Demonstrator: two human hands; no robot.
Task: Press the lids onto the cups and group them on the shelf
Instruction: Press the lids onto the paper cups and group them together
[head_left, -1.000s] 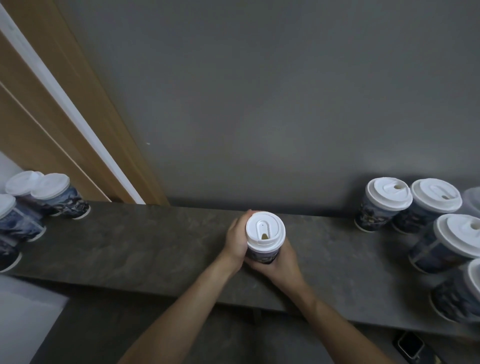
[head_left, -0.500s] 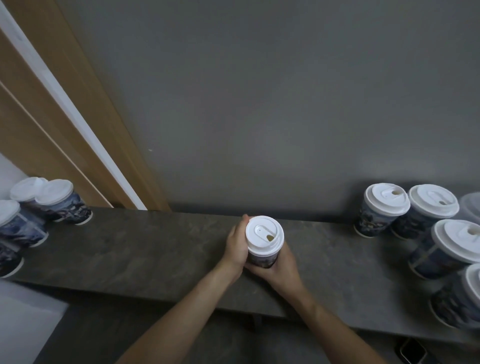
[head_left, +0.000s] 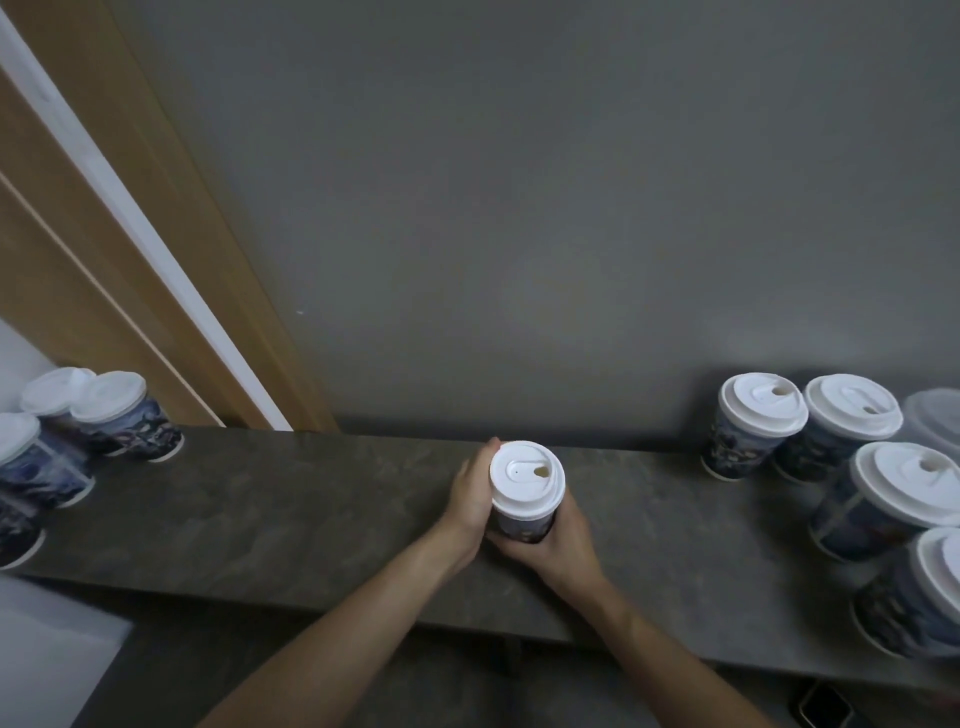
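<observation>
A dark printed paper cup (head_left: 523, 529) with a white lid (head_left: 527, 479) stands at the middle of the dark stone shelf (head_left: 270, 514). My left hand (head_left: 470, 493) grips its left side, fingers wrapped toward the back. My right hand (head_left: 558, 540) holds it from the front right, low on the wall. The lid's sip hole points right. Most of the cup's body is hidden by my hands and the lid.
Several lidded cups (head_left: 756, 423) cluster at the shelf's right end, and several more lidded cups (head_left: 117, 415) at the left end. A grey wall rises behind the shelf, with a wooden door frame (head_left: 156, 249) at left. A phone (head_left: 823, 706) lies below, bottom right.
The cup has turned in my hands, its sip hole swinging from the front toward the right. Both hands stay around it at the same spot on the shelf.
</observation>
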